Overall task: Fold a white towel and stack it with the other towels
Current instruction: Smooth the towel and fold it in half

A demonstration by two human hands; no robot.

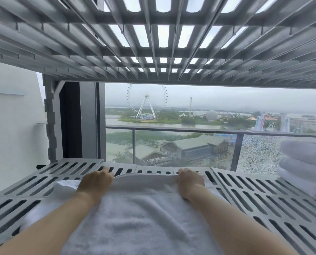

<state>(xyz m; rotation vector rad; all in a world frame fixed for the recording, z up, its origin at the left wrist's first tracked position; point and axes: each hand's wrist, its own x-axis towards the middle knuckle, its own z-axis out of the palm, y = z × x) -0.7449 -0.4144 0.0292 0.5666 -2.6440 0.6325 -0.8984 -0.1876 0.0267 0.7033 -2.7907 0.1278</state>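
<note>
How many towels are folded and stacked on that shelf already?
3 show, though the frame edge cuts the stack of folded towels, so more may be hidden. They lie one atop another at the shelf's far right. The unfolded white towel lies under both hands.

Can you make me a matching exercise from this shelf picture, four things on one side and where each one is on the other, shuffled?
Things:
1. left hand
2. right hand
3. white towel
4. stack of folded towels

Places:
A. at the far right of the slatted shelf
B. spread flat on the shelf under both forearms
C. gripping the towel's far edge on the left side
D. gripping the towel's far edge on the right side

Pairs: 1-C, 2-D, 3-B, 4-A
</note>
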